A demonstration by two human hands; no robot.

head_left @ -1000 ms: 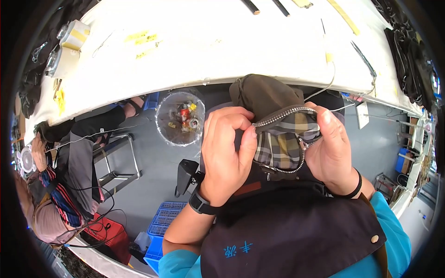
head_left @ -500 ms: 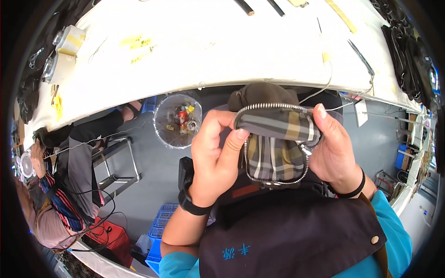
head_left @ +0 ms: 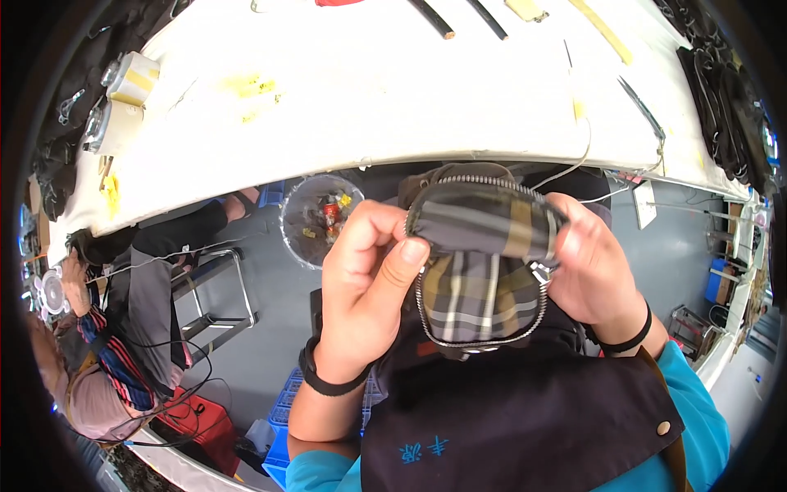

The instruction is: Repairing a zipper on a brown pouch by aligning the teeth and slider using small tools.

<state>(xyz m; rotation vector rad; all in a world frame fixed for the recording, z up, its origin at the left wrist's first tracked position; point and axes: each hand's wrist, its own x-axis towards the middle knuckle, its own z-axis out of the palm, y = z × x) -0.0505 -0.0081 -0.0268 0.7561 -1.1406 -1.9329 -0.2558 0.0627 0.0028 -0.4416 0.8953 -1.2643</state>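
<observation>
Between my hands is a small dark zippered pouch (head_left: 484, 295) with plaid lining, its zipped flap (head_left: 484, 217) folded open at the top. My left hand (head_left: 361, 287) pinches the flap's left edge between thumb and fingers. At the right edge, my right hand (head_left: 594, 266) grips the pouch near the zipper pull (head_left: 541, 269); its fingertips are blurred by motion. Dark fabric of the pouch's body (head_left: 443, 176) shows behind the flap. The pouch is above my lap, over a dark apron (head_left: 525, 410).
Ahead stretches a white table (head_left: 328, 107) with black rods (head_left: 432, 18), tweezers (head_left: 641, 107) and yellow tape marks. Beneath its edge stands a lined waste bin (head_left: 299, 238). A co-worker (head_left: 106, 361) sits at left near a metal stool (head_left: 217, 303). Blue crates (head_left: 287, 402) are beside me.
The pouch has tipped so its flap faces up more and its lined inside sits slightly lower. My left hand has shifted a little left; the right hand's fingers are moving at the edge.
</observation>
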